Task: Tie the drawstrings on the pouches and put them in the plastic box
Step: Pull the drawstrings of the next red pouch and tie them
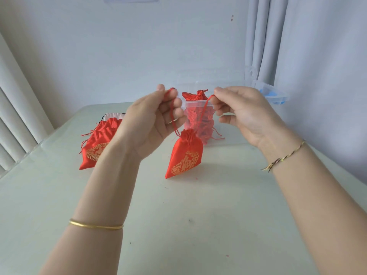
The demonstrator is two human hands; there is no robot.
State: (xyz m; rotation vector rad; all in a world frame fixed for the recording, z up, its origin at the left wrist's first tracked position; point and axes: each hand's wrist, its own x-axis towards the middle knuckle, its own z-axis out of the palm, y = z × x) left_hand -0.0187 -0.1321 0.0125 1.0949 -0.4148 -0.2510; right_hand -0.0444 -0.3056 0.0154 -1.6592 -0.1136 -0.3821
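view: head, the only one
left hand [156,116]: raised in front of the plastic box [278,95], thumb and fingertips pinching one end of the drawstrings [173,116]
right hand [242,114]: same height, also in front of the box, pinching the other cord end; lower fingers loosely spread
pouch [184,155]: red satin with gold print, hangs from both cords just in front of the box, below and between the hands; neck gathered shut, no knot visible yet
pouch bottom: low corner close to the table [198,225]; contact cannot be told
box contents: finished pouches [195,95] piled inside, heaped at the box's near-left end, topping the rim
waiting pile [99,143]: more red pouches lying flat on the table, left of the box, cords loose
step (judged): cords pulled apart to cinch, tying comes next, then the drop into the box
handling (judged): very light, soft, limp cloth; satin looks slippery, so the body gives a poor hold
cords (judged): thin and slack, easy to slip from the fingers; pinch near the ends for the knot, close to the neck to keep it cinched
where to hold for placing (judged): gathered neck or knot, not the smooth sides
risk (judged): neck could reopen if cord tension drops before the knot
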